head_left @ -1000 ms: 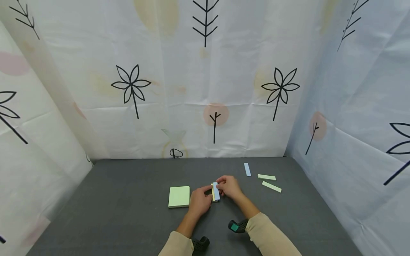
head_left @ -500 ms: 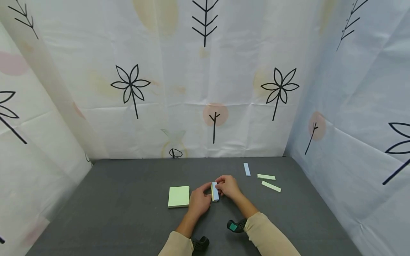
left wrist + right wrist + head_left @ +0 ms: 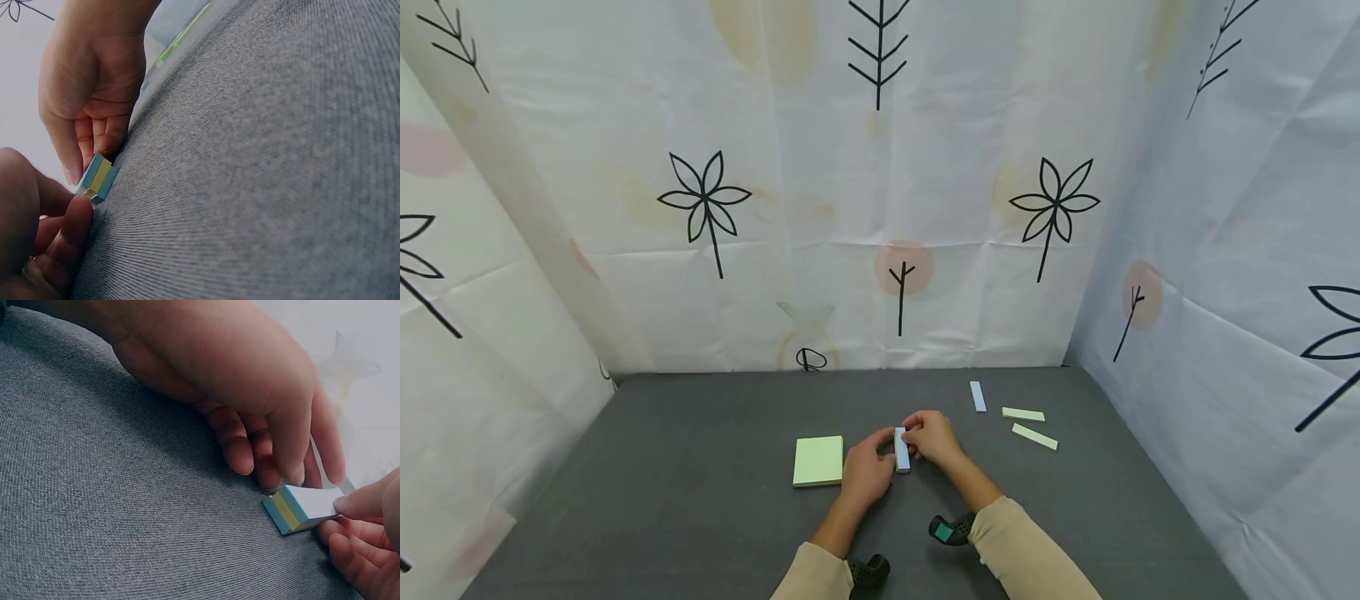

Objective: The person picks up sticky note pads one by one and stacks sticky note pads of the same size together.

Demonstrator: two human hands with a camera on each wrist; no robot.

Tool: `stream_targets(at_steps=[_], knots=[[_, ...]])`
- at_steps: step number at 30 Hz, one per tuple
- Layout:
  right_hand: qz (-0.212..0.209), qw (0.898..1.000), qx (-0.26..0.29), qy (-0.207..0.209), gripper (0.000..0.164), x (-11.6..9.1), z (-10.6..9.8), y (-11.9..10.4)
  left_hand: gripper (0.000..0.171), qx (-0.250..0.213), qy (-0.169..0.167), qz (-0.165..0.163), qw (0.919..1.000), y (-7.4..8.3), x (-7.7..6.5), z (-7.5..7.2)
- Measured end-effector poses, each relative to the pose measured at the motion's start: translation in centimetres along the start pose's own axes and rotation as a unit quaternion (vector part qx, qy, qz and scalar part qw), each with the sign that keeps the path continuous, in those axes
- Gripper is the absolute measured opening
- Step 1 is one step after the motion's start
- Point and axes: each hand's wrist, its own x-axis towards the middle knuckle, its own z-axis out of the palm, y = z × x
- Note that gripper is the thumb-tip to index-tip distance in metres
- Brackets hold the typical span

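A small stack of narrow sticky note pads (image 3: 902,457) lies between both hands in the head view, its top pad light blue. In the right wrist view the stack (image 3: 306,509) shows a yellow layer between blue ones, edges nearly flush. My left hand (image 3: 867,473) holds it from the left, thumb and forefinger at its side. On the other side my right hand (image 3: 934,437) pinches its far part; in the left wrist view the right hand's thumb and forefinger meet the stack (image 3: 99,178). Immediately left of the left hand sits a square light-green sticky note pad (image 3: 817,461).
A loose light-blue strip (image 3: 977,397) lies behind and right of the hands. Two pale green strips (image 3: 1023,414) lie farther right. All rest on a dark grey cloth surface (image 3: 700,500), with patterned white curtains (image 3: 820,183) behind and at both sides.
The top blue pad has shifted left until it covers the yellow layer that showed along its left side. My right hand has moved slightly left with it; the left hand stays nearly still.
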Motion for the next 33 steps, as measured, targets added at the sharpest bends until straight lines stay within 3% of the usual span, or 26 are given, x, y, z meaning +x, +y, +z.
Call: stream_targets(at_steps=[10, 26, 29, 33], knots=[[-0.008, 1.000, -0.009, -0.002, 0.010, 0.0, 0.1, 0.0, 0.039, 0.011, -0.022, 0.002, 0.9997, 0.0, 0.0, -0.2], [-0.011, 1.000, 0.000, -0.007, 0.012, -0.1, 0.0, 0.4, 0.033, 0.060, -0.010, 0.005, 0.9981, -0.1, 0.1, 0.1], [-0.024, 1.000, 0.010, 0.009, 0.011, 0.0, -0.3, 0.8, 0.033, 0.066, -0.008, -0.001, 0.9978, 0.0, 0.1, 0.1], [-0.062, 0.995, -0.003, 0.082, 0.011, 0.2, -1.1, 1.2, 0.032, 0.069, -0.005, 0.001, 0.9976, 0.1, 0.1, 0.1]])
